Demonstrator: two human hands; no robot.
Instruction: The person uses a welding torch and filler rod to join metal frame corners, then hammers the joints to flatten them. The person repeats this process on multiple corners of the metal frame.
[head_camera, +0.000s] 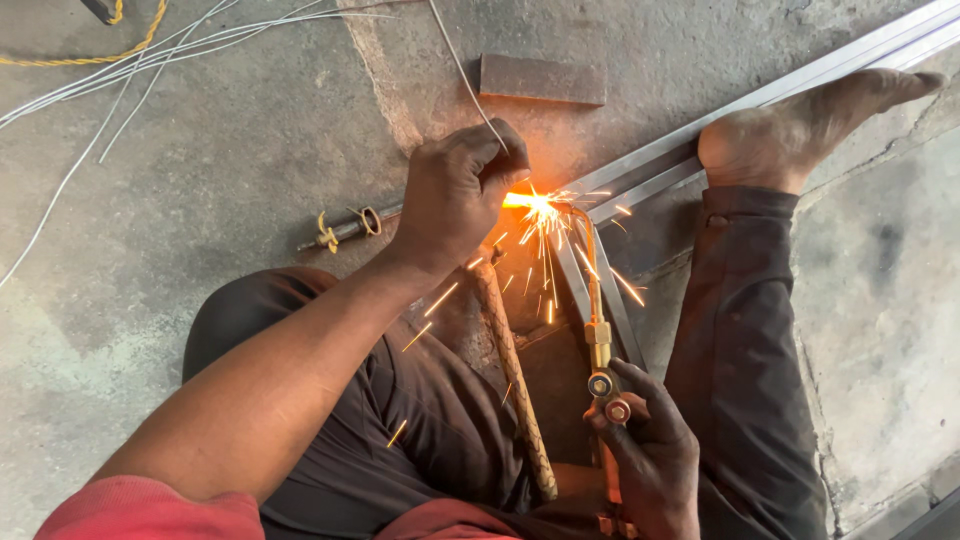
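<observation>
My right hand (648, 450) grips a brass gas torch (598, 340) by its valve end. The torch's curved tip points up at a bright orange flame (530, 202) that throws sparks. My left hand (455, 190) is closed on a thin filler wire (462, 72) and holds its end at the flame. The flame sits at the corner where grey metal frame bars (790, 88) meet. My bare right foot (800, 125) presses on the long bar.
A rusty flat metal block (543, 78) lies on the concrete floor beyond the flame. A small metal tool with yellow wire (345, 228) lies left of my hand. White wires (130, 80) and a yellow rope (90, 55) cross the upper left. A braided hose (515, 380) runs between my legs.
</observation>
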